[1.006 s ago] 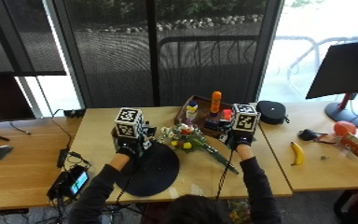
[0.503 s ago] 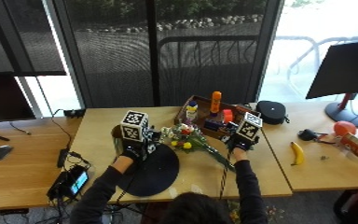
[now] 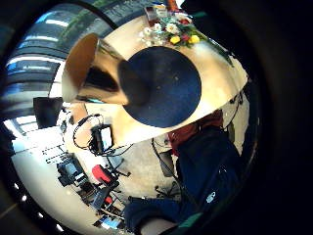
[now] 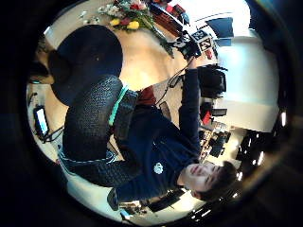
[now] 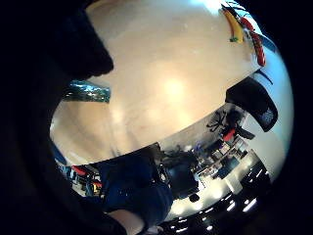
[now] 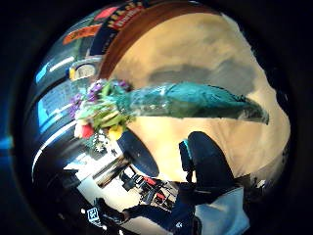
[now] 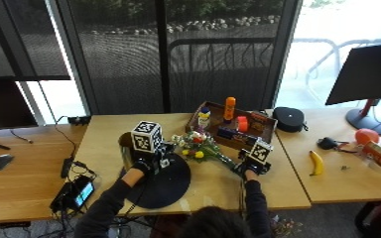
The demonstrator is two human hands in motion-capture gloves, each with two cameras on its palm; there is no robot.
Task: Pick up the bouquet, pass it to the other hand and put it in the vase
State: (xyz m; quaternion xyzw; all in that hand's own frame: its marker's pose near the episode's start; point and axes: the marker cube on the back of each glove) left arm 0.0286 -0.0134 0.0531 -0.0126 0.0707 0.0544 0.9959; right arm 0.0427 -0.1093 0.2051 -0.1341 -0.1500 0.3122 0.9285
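Bouquet (image 7: 200, 148) lies on the table (image 7: 104, 136) btwn the two hands, blooms toward the L hand (image 7: 144, 164), stem end reaching the R hand (image 7: 248, 167). R hand sits over the stems; can't tell if its fingers are round them. L hand is just beside the gold vase (image 7: 126, 148), over the dark round mat (image 7: 160, 181); fingers not visible, grip unclear. Banana (image 7: 316, 162) lies well off to R of the R hand.

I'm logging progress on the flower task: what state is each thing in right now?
Vase: upright, no flowers in it.
Bouquet: horizontal, outside the vase, stems toward the right hand.
Left hand: beside the vase, grip unclear.
Right hand: at the stem end, grip unclear.
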